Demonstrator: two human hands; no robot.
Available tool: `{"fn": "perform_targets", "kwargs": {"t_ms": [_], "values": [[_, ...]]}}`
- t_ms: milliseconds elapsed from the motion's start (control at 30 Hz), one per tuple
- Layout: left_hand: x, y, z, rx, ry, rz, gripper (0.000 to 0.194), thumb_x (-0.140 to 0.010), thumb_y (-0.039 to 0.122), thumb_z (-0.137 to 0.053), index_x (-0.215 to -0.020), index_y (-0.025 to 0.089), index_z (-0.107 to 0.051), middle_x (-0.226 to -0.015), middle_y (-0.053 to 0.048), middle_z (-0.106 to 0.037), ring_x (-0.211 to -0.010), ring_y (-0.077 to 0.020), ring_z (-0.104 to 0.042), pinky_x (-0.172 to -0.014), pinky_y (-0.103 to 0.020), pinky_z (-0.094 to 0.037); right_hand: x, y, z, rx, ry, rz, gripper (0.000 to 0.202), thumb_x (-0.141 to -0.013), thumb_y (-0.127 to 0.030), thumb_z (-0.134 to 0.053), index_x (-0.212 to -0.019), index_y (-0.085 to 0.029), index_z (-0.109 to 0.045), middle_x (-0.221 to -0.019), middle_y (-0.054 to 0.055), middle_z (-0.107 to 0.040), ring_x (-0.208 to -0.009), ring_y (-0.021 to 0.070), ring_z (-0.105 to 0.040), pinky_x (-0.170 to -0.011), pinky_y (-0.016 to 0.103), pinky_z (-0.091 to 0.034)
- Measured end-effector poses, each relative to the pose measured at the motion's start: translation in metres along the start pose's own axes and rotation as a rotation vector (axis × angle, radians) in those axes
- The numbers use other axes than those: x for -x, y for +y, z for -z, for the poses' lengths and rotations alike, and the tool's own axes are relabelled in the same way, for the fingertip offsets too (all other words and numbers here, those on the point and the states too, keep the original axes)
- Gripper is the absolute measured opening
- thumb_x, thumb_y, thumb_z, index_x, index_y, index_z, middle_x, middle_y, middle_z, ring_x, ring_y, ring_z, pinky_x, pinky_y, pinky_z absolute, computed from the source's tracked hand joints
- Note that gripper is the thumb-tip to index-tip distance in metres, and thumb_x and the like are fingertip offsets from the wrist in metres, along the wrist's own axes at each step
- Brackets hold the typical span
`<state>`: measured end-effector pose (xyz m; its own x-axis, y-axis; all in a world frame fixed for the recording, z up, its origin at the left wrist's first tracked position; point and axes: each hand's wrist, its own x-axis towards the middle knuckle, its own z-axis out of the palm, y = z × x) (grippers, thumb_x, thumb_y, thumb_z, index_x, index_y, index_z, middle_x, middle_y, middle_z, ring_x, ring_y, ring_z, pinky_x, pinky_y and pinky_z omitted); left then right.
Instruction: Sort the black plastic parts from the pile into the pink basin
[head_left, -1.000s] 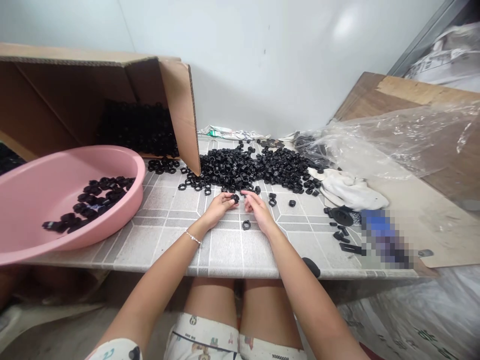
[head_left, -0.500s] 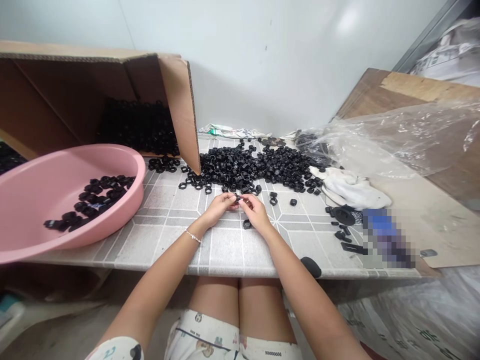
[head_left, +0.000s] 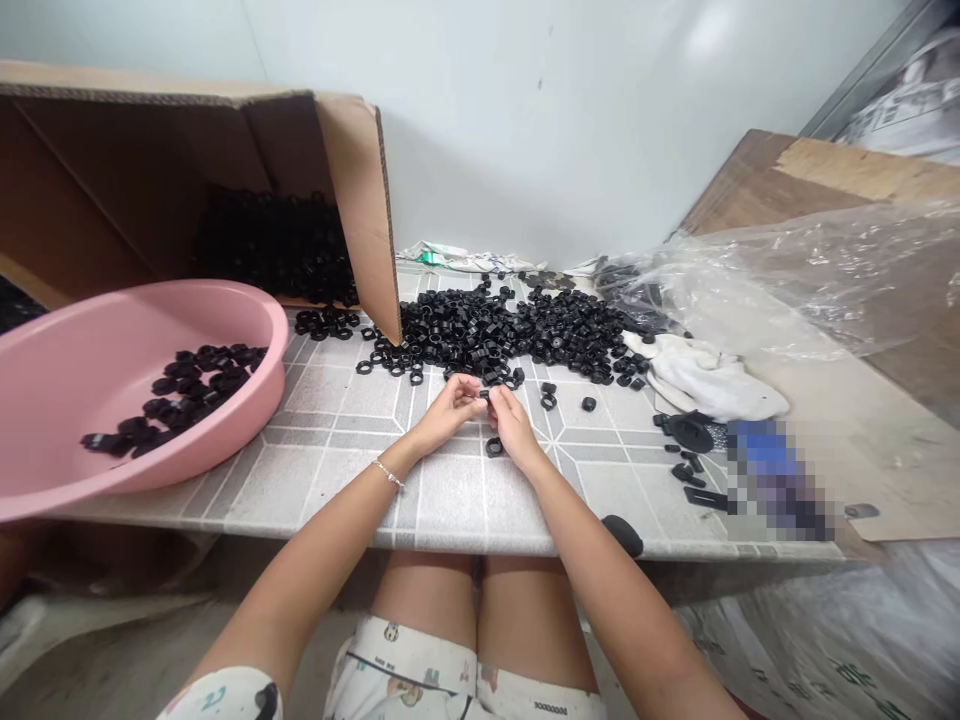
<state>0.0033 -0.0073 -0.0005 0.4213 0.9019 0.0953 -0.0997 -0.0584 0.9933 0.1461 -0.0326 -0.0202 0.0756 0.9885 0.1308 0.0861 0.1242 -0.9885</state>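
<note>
Above the table's front half, my two hands meet at a small black plastic part (head_left: 484,394), mostly covered by the fingers. My left hand (head_left: 448,415) has its thumb and fingertips curled round the near-left side of it. From the other side, my right hand (head_left: 513,422) pinches the same part. A loose black ring (head_left: 493,447) lies on the table just below my right fingers. Right behind the hands spreads a big pile of black plastic rings (head_left: 480,330). Whether the held part is one piece or two is hidden.
A pink basin (head_left: 262,420) with several black parts stands at the left. Behind it a cardboard box (head_left: 364,210) on its side holds more of them. To the right lie a white cloth (head_left: 712,380), clear plastic film (head_left: 810,270) and a black disc (head_left: 690,432).
My left fingers have lifted and opened a little around the part, and it sits slightly further right. The view has shifted a bit.
</note>
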Motion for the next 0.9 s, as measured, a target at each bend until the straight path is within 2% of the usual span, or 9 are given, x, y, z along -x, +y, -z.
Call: {"fn": "perform_targets", "kwargs": {"t_ms": [67, 133, 233, 400, 500, 633, 767, 833, 900], "values": [[-0.002, -0.001, 0.001, 0.047, 0.005, 0.098, 0.045, -0.082, 0.059, -0.054, -0.095, 0.017, -0.051, -0.077, -0.002, -0.061, -0.067, -0.0119, -0.057, -0.063, -0.025, -0.042, 0.002, -0.001, 0.0, -0.013, -0.023, 0.014, 0.042, -0.086, -0.064, -0.04, -0.073, -0.024, -0.042, -0.056, -0.006, -0.04, -0.052, 0.0126, -0.04, -0.053, 0.026, -0.033], [-0.004, -0.001, 0.001, 0.055, 0.01, 0.163, 0.053, -0.084, 0.067, -0.04, -0.087, 0.015, -0.051, -0.065, -0.002, -0.06, -0.056, -0.0112, -0.054, -0.056, -0.024, -0.039, 0.004, -0.003, 0.0, 0.043, -0.066, 0.056, 0.038, -0.088, -0.06, -0.039, -0.075, -0.024, -0.042, -0.057, -0.006, -0.042, -0.053, 0.013, -0.041, -0.055, 0.026, -0.034], [-0.004, 0.003, 0.002, -0.011, -0.008, 0.163, 0.051, -0.081, 0.066, -0.047, -0.078, 0.015, -0.05, -0.057, -0.001, -0.058, -0.05, -0.0104, -0.052, -0.052, -0.023, -0.036, 0.008, -0.006, 0.0, 0.145, -0.09, 0.139, 0.033, -0.091, -0.054, -0.037, -0.075, -0.024, -0.04, -0.061, -0.004, -0.047, -0.058, 0.0145, -0.046, -0.061, 0.028, -0.037], [-0.001, 0.007, 0.001, -0.003, -0.062, 0.144, 0.042, -0.076, 0.055, -0.063, -0.082, 0.015, -0.05, -0.067, -0.001, -0.061, -0.062, -0.0113, -0.057, -0.063, -0.024, -0.042, 0.008, -0.006, -0.001, 0.247, -0.04, 0.175, 0.031, -0.092, -0.047, -0.036, -0.072, -0.024, -0.039, -0.065, -0.002, -0.048, -0.064, 0.016, -0.048, -0.064, 0.029, -0.036], [0.002, 0.004, -0.003, -0.023, -0.003, 0.031, 0.04, -0.072, 0.047, -0.069, -0.087, 0.017, -0.048, -0.076, 0.001, -0.056, -0.07, -0.0107, -0.055, -0.069, -0.025, -0.043, 0.005, -0.001, -0.002, 0.248, -0.002, 0.098, 0.033, -0.092, -0.045, -0.034, -0.068, -0.024, -0.038, -0.06, -0.004, -0.044, -0.059, 0.0153, -0.044, -0.06, 0.028, -0.034], [0.006, -0.001, -0.009, -0.188, 0.116, -0.161, 0.035, -0.074, 0.039, -0.069, -0.089, 0.019, -0.044, -0.083, 0.001, -0.052, -0.078, -0.0115, -0.052, -0.074, -0.025, -0.042, 0.002, 0.005, -0.004, 0.179, 0.029, 0.039, 0.036, -0.092, -0.049, -0.032, -0.066, -0.024, -0.038, -0.058, -0.004, -0.041, -0.057, 0.0149, -0.042, -0.057, 0.028, -0.034], [0.006, 0.0, -0.008, -0.166, 0.024, -0.067, 0.033, -0.085, 0.049, -0.051, -0.097, 0.019, -0.044, -0.079, 0.001, -0.054, -0.073, -0.013, -0.054, -0.072, -0.028, -0.043, 0.003, 0.002, -0.003, 0.132, 0.038, 0.063, 0.035, -0.092, -0.051, -0.031, -0.071, -0.024, -0.039, -0.061, -0.003, -0.043, -0.059, 0.0154, -0.044, -0.059, 0.028, -0.036], [0.005, 0.001, -0.007, -0.201, -0.027, -0.01, 0.037, -0.088, 0.054, -0.042, -0.087, 0.017, -0.048, -0.073, 0.001, -0.053, -0.068, -0.0134, -0.053, -0.07, -0.028, -0.043, 0.004, -0.001, -0.001, 0.165, 0.016, 0.107, 0.033, -0.092, -0.049, -0.033, -0.072, -0.024, -0.039, -0.063, -0.003, -0.044, -0.062, 0.0156, -0.046, -0.06, 0.028, -0.037], [0.004, 0.002, -0.006, -0.258, -0.043, -0.006, 0.04, -0.086, 0.056, -0.044, -0.076, 0.017, -0.048, -0.07, 0.001, -0.051, -0.067, -0.0136, -0.051, -0.069, -0.028, -0.042, 0.005, -0.003, 0.0, 0.215, -0.004, 0.157, 0.032, -0.092, -0.046, -0.035, -0.07, -0.024, -0.038, -0.065, -0.002, -0.045, -0.064, 0.0158, -0.047, -0.062, 0.029, -0.037]]}}
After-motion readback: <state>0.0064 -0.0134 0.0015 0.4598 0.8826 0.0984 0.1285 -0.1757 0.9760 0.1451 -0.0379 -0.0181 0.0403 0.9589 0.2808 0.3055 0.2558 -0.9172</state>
